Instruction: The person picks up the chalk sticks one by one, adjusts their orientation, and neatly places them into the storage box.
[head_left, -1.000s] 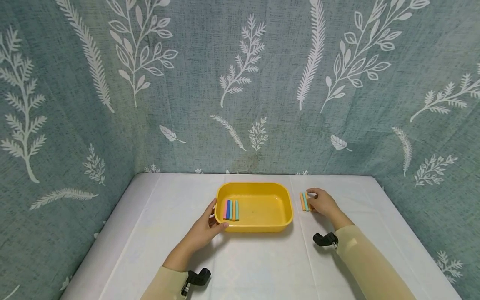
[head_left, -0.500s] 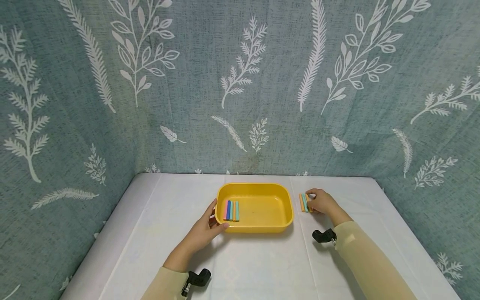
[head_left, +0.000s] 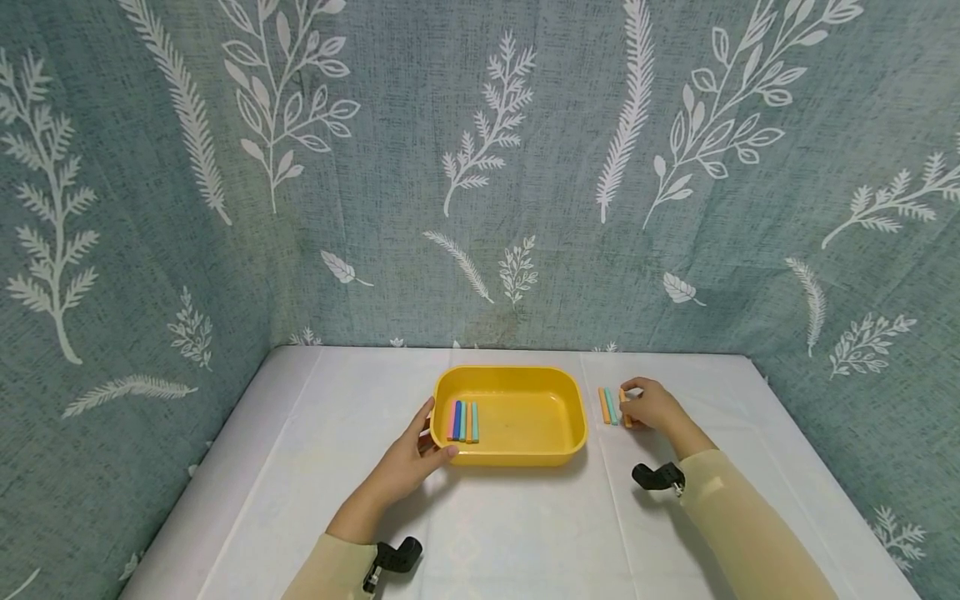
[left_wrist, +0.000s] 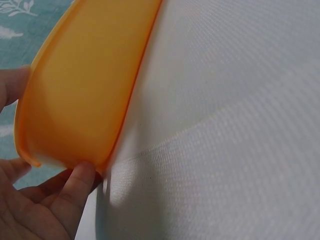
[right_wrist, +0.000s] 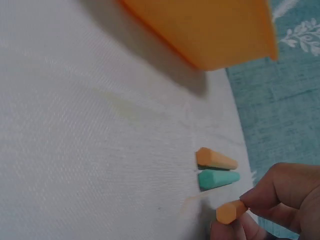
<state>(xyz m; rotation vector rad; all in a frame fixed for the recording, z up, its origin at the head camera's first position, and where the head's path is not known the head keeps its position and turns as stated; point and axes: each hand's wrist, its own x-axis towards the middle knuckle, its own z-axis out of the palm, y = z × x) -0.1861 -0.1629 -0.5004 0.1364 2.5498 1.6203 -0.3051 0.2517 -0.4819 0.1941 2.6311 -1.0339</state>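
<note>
A yellow tray sits mid-table with several chalk sticks lined up at its left end: pink, blue, orange, teal. My left hand grips the tray's near left corner, thumb on the outer wall. Right of the tray lie an orange stick and a teal stick side by side, the orange one nearer the tray than the teal one. My right hand pinches a second orange stick just right of them, slightly off the cloth.
The table is covered with a white cloth. Teal leaf-print fabric closes it in at the back and both sides. A black wrist camera mount rides on each forearm.
My right hand has pinched one orange stick out of the group and drawn it slightly right, leaving two on the cloth. The left hand and the tray have not moved.
</note>
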